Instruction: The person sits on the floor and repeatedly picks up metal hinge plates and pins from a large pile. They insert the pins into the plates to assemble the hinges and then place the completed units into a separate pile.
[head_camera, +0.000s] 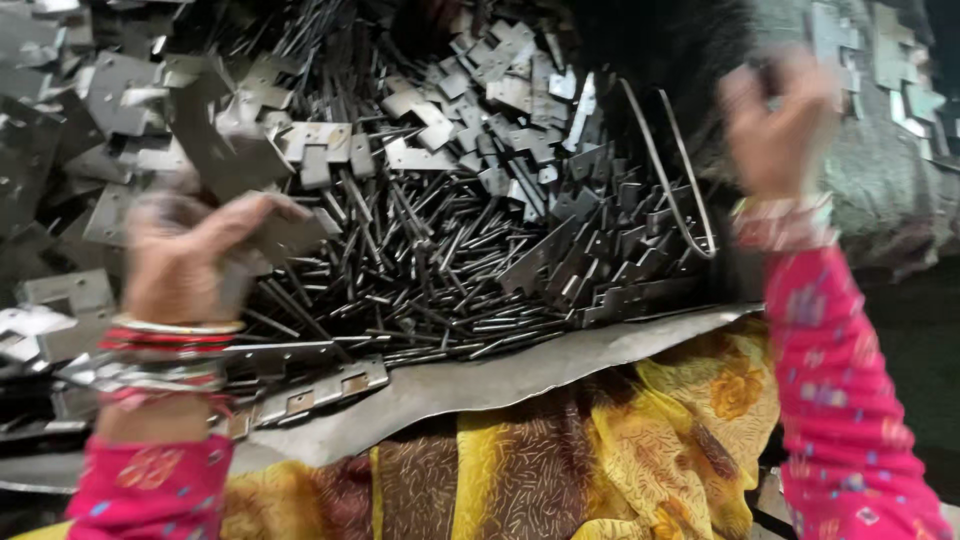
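Note:
My left hand (190, 255) is blurred and curled around a flat grey metal plate (235, 150) that it lifts over the heap of notched metal plates (120, 100). My right hand (775, 125) is raised at the upper right with its fingers closed; a dark thin piece seems to sit in it, but blur hides what it is. Between the hands lies a pile of thin metal pins (440, 270). Both wrists wear bangles and pink patterned sleeves.
A grey metal sheet (480, 385) carries the parts over my lap, which is covered by yellow and brown patterned cloth (560, 470). Assembled hinge strips (320, 390) lie at its front edge. More stamped plates (620, 260) and two bent wires (670, 170) sit right of the pins.

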